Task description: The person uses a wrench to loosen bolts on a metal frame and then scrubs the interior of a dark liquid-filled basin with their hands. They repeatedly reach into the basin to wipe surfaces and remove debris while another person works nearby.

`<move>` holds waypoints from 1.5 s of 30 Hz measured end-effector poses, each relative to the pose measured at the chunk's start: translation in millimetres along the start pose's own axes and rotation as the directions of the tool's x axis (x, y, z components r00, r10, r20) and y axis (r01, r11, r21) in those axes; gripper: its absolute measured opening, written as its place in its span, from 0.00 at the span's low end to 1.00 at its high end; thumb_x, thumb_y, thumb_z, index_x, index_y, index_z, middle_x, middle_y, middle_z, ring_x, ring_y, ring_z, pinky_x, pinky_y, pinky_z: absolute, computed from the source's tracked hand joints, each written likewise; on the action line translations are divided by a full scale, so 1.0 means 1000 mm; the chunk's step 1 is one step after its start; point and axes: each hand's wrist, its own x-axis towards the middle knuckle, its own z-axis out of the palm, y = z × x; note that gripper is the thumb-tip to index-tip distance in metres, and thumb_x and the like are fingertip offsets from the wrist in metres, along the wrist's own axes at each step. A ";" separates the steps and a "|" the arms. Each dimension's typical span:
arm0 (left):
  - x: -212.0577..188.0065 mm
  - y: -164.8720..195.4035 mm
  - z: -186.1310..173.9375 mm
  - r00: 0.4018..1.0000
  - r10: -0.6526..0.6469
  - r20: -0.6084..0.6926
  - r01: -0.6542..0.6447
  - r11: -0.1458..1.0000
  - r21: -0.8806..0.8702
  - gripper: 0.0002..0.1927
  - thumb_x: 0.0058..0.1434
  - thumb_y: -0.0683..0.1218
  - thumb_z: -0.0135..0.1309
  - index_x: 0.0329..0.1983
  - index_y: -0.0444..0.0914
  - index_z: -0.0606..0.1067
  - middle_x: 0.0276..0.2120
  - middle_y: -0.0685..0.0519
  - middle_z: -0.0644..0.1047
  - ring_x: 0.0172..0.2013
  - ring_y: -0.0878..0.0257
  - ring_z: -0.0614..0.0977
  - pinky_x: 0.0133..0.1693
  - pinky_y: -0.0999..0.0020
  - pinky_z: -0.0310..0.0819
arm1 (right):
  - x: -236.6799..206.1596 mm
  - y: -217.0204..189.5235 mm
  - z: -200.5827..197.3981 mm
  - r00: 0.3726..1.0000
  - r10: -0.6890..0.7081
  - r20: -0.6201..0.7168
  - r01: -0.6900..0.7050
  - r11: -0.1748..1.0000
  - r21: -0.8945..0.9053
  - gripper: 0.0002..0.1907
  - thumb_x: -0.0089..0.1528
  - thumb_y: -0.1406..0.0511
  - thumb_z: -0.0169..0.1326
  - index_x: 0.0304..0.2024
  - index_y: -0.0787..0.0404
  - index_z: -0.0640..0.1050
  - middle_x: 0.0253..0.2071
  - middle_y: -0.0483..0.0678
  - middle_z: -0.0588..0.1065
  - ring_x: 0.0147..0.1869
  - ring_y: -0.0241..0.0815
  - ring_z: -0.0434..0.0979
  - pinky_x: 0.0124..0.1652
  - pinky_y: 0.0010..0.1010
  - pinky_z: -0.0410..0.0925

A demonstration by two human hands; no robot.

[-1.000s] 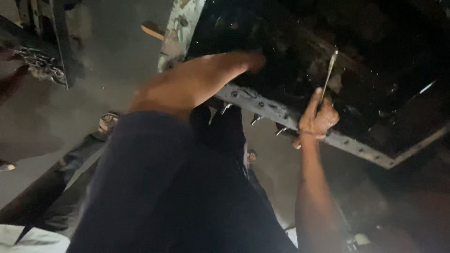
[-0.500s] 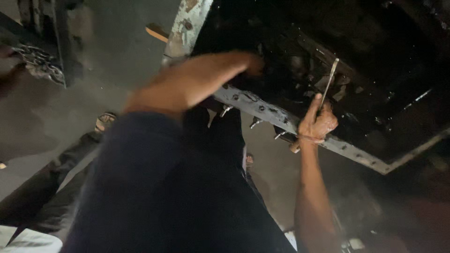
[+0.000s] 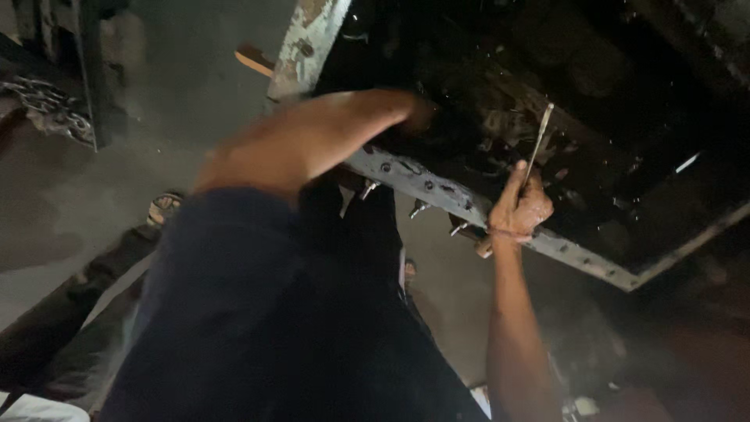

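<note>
A dark, greasy metal casing (image 3: pixel 594 117) with a pale bolted flange (image 3: pixel 426 184) fills the upper right of the head view. My left forearm stretches across the flange, and my left hand (image 3: pixel 408 109) reaches into the casing's dark inside, where its fingers are blurred and partly hidden. My right hand (image 3: pixel 522 209) sits at the flange's edge. It is closed around a thin metal rod-like tool (image 3: pixel 539 141) that points up into the casing. Several bolts (image 3: pixel 418 209) hang below the flange. My dark sleeve covers the middle of the view.
A grey concrete floor lies at the left. On it are a sandalled foot (image 3: pixel 162 208) and, at the far left, a dark metal frame with chain-like parts (image 3: pixel 47 109). A wooden piece (image 3: pixel 254 59) sticks out beside the casing's pale corner post (image 3: pixel 308 47).
My left hand has slid a little further into the casing. My right hand keeps its grip on the thin tool at about the same spot on the flange.
</note>
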 end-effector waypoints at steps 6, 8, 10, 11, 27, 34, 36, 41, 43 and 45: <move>-0.003 -0.002 -0.010 1.000 0.008 -0.002 -0.008 1.000 -0.009 0.11 0.65 0.39 0.50 0.50 0.33 0.76 0.48 0.39 0.78 0.50 0.46 0.81 0.47 0.53 0.80 | 0.002 -0.001 0.000 0.998 -0.063 -0.023 0.064 0.997 0.032 0.25 0.75 0.55 0.49 0.33 0.68 0.78 0.22 0.56 0.71 0.23 0.47 0.67 0.27 0.41 0.60; -0.004 -0.002 -0.014 1.000 0.010 -0.005 -0.010 1.000 -0.014 0.11 0.65 0.39 0.50 0.50 0.33 0.76 0.48 0.39 0.78 0.50 0.46 0.81 0.46 0.53 0.80 | 0.002 0.002 0.001 0.997 -0.069 -0.019 0.070 0.996 0.047 0.24 0.76 0.56 0.49 0.33 0.68 0.78 0.23 0.55 0.71 0.23 0.47 0.67 0.28 0.40 0.60; -0.004 -0.002 -0.017 1.000 0.016 -0.016 -0.016 1.000 -0.019 0.11 0.65 0.39 0.50 0.49 0.33 0.76 0.48 0.39 0.78 0.50 0.46 0.81 0.46 0.53 0.80 | 0.001 0.007 0.002 0.998 -0.061 -0.017 0.062 0.997 0.047 0.23 0.75 0.56 0.50 0.34 0.68 0.78 0.22 0.55 0.70 0.23 0.46 0.67 0.27 0.40 0.59; -0.004 -0.001 -0.017 1.000 0.019 -0.018 -0.019 1.000 -0.020 0.11 0.65 0.39 0.50 0.49 0.33 0.76 0.48 0.39 0.78 0.50 0.46 0.81 0.46 0.53 0.80 | 0.000 0.011 0.004 0.997 -0.079 -0.025 0.080 0.996 0.029 0.24 0.75 0.56 0.50 0.33 0.68 0.78 0.22 0.55 0.70 0.23 0.46 0.66 0.28 0.40 0.59; -0.074 0.072 -0.082 0.851 0.306 -0.428 -0.296 0.951 0.091 0.10 0.65 0.38 0.51 0.48 0.32 0.76 0.47 0.38 0.79 0.49 0.46 0.81 0.46 0.54 0.81 | 0.012 0.043 0.030 0.944 -0.302 -0.137 0.302 0.953 -0.018 0.31 0.80 0.53 0.47 0.34 0.74 0.79 0.29 0.56 0.74 0.28 0.45 0.70 0.30 0.40 0.63; -0.088 0.204 -0.139 0.441 0.699 -0.563 -0.605 0.695 0.388 0.14 0.70 0.51 0.57 0.52 0.39 0.73 0.48 0.51 0.77 0.51 0.56 0.79 0.53 0.59 0.79 | 0.022 0.047 0.036 0.980 -0.164 -0.110 0.152 0.983 -0.107 0.40 0.79 0.47 0.46 0.25 0.74 0.76 0.21 0.63 0.71 0.24 0.58 0.66 0.30 0.51 0.58; -0.089 0.191 -0.142 0.476 0.676 -0.562 -0.705 0.676 0.216 0.14 0.70 0.52 0.58 0.53 0.41 0.75 0.51 0.48 0.76 0.52 0.57 0.81 0.50 0.60 0.83 | 0.027 0.056 0.038 0.945 -0.300 -0.132 0.290 0.953 -0.093 0.41 0.80 0.45 0.44 0.27 0.74 0.77 0.24 0.62 0.71 0.26 0.58 0.66 0.31 0.52 0.59; -0.100 0.106 -0.081 0.654 -0.113 -0.748 0.169 0.986 0.000 0.11 0.62 0.45 0.52 0.42 0.43 0.83 0.37 0.49 0.82 0.40 0.55 0.85 0.40 0.60 0.83 | 0.038 0.074 0.044 0.939 -0.316 -0.136 0.307 0.948 -0.082 0.40 0.79 0.43 0.40 0.30 0.69 0.78 0.22 0.57 0.73 0.24 0.53 0.67 0.29 0.50 0.61; -0.103 0.091 -0.063 0.573 -0.119 -0.811 -0.135 0.962 -0.236 0.12 0.61 0.43 0.51 0.44 0.38 0.81 0.36 0.46 0.82 0.35 0.56 0.87 0.36 0.62 0.84 | 0.041 0.075 0.046 0.982 -0.164 -0.090 0.153 0.981 -0.120 0.46 0.77 0.39 0.41 0.20 0.69 0.72 0.20 0.58 0.68 0.23 0.59 0.64 0.30 0.55 0.59; -0.110 0.087 -0.059 0.646 -0.207 -0.734 -0.288 0.825 -0.486 0.14 0.62 0.43 0.50 0.48 0.37 0.80 0.35 0.47 0.85 0.34 0.59 0.90 0.38 0.65 0.87 | 0.041 0.071 0.047 0.976 -0.167 -0.143 0.152 0.982 -0.115 0.41 0.75 0.39 0.46 0.22 0.65 0.74 0.19 0.55 0.69 0.21 0.55 0.66 0.27 0.50 0.62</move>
